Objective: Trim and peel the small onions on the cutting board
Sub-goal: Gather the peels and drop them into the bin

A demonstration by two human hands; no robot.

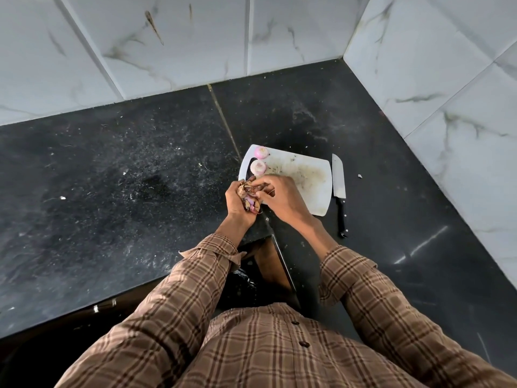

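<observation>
Two peeled onions: one onion (261, 152) lies at the far left corner of the cutting board (305, 177); a second onion (257, 166) lies just nearer, close beside the first, both pale pink with skin removed
Cutting board: white, rounded corners, flat on the black counter (126, 175); its surface carries dark smears and small scraps
Left hand (237, 200): fingers curled around a bundle of onion skins (247, 196), dry brown with pink pieces showing; held at the near left corner of the board
Right hand (279, 196): fingers bent, fingertips at the same bundle, touching the left hand; whether the fingertips pinch a piece cannot be told
Knife (339, 189): flat on the counter just beside the right edge of the board, blade pointing away from the person, black handle toward the person; neither hand touches it
Counter: speckled with small white and brown fragments
Walls: white marble-pattern tiles (173, 43) behind and to the right of the counter
Sleeves: brown plaid, both cuffs open at the wrists
</observation>
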